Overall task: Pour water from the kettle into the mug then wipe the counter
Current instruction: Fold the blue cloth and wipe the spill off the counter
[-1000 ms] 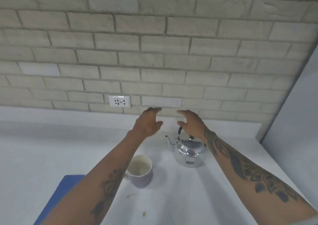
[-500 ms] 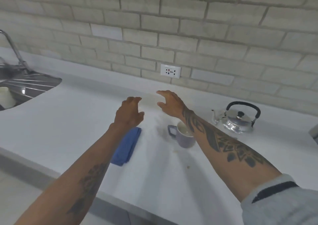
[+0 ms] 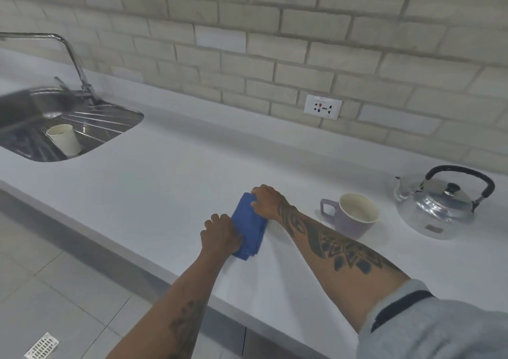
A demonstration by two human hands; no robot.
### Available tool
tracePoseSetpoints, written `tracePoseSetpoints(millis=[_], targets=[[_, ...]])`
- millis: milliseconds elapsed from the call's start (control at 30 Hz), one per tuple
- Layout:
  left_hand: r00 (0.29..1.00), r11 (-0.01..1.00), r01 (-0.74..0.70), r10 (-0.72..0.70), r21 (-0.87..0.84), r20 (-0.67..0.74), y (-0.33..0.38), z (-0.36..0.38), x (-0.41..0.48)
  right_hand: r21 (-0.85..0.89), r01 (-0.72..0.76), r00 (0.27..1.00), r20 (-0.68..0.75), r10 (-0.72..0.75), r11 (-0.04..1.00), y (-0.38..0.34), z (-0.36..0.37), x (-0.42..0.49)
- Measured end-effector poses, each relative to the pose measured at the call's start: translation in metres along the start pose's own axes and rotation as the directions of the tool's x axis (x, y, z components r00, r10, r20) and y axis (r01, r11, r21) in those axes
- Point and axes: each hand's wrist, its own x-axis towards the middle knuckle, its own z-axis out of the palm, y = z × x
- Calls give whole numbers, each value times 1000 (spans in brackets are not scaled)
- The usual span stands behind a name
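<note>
Head view shows a folded blue cloth (image 3: pixel 248 228) lying on the white counter (image 3: pixel 165 194), gripped at both ends: the left hand (image 3: pixel 220 235) is clenched on its near end, the right hand (image 3: pixel 268 202) on its far end. The mug (image 3: pixel 354 214) stands at about 3 o'clock from the cloth, just beside the right forearm, and the kettle (image 3: pixel 439 203) is set further along the same line, upright. Pouring appears finished; wiping is judged the step in hand. The cloth should be opened flat and pressed evenly, and strokes are best swept away from the mug so that it is not knocked.
</note>
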Motion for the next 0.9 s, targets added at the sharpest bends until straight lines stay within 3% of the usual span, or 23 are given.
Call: tracePoseSetpoints(millis=[133,367,667,900], targets=[[1000,1000,11,-11,16,-25,-4,4,8,-59,-35,999,11,36,998,0,19,9],[1000,999,26,-26,-24,7,-6,3,20,-134,-88,988,-141,69,987,-2,30,21],[997,971,-5,23,-238,71,-7,0,23,327,-62,945,-285,161,943,6,9,-13],[943,885,-202,292,-419,162,22,-18,-11,454,56,844,-497,200,889,33,-31,-111]])
